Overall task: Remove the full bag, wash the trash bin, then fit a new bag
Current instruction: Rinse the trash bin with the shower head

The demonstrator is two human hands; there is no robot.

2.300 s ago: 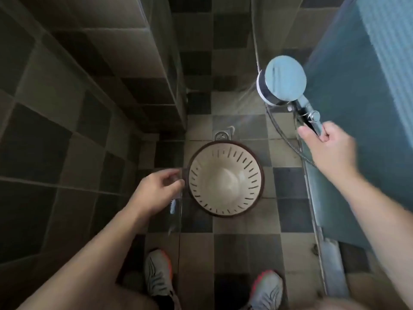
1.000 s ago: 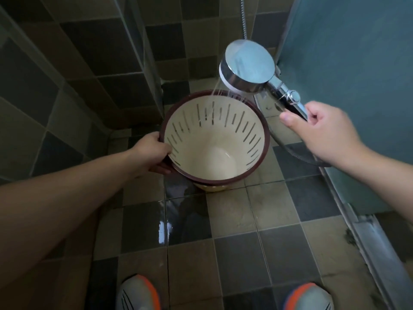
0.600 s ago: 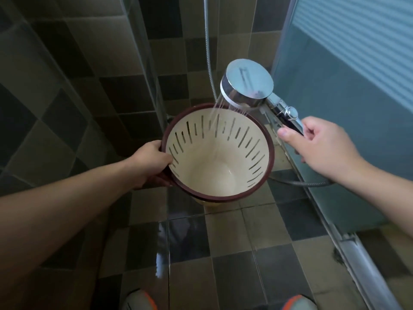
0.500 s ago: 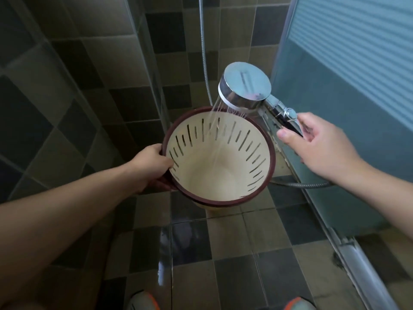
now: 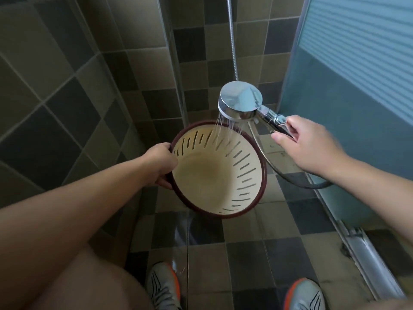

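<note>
The floor (image 5: 245,262) is made of square tiles, some dark and some light brown. It is wet and shiny in the middle, near the feet. Two grey shoes with orange edges stand on it, the left shoe (image 5: 162,287) and the right shoe (image 5: 305,295). A metal door rail (image 5: 366,260) runs along the floor on the right side.

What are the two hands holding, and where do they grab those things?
The left hand grips the trash bin by its dark rim. The right hand holds the shower head by its handle.
</note>
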